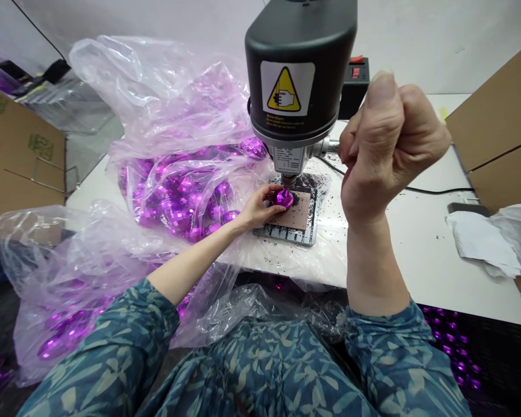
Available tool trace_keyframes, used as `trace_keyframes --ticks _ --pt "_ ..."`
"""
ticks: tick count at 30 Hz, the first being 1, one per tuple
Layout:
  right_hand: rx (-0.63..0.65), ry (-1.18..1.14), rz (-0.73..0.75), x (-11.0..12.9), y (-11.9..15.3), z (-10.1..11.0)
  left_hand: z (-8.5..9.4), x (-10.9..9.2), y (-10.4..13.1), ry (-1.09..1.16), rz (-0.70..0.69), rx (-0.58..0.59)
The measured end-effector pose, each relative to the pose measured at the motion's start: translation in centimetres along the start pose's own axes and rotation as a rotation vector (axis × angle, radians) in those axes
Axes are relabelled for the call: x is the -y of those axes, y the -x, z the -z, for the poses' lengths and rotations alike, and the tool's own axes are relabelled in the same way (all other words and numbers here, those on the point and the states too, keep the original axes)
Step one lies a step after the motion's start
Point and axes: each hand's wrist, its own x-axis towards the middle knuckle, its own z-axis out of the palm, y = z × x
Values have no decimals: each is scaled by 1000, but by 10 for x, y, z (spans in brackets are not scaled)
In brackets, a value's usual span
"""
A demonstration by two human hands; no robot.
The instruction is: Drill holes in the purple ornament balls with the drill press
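My left hand (259,208) pinches a shiny purple faceted piece (285,198) between thumb and fingers, on a brown board (299,214). The board lies on the grey slotted base (310,236) of a black bench drill (301,35). Directly above the piece is the drill's chuck (288,180); whether the bit touches it I cannot tell. Raised at the drill's right side, my right hand (386,139) is closed in a fist around the end of its feed lever (331,146), whose grip is hidden by the fingers.
Clear plastic bags (156,81) full of purple faceted pieces (178,197) spread over the left side. Dark shavings litter the white table (417,231). Cardboard boxes (499,116) stand on both sides. A cable (438,190) and white paper (481,243) lie at right.
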Motion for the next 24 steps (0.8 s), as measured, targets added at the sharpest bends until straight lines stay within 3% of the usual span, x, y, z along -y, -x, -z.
trace_keyframes --ticks 5,8,19,24 --pt "-14 85 -14 2 0 0 -7 -6 -1 -260 -177 -5" --pt "-8 112 4 0 1 1 -14 -8 1 -306 -227 -8" --pt "30 200 -32 -3 6 6 -35 11 13 134 -86 -81" --pt "17 246 -9 -7 13 8 -36 12 14 146 -73 -81"
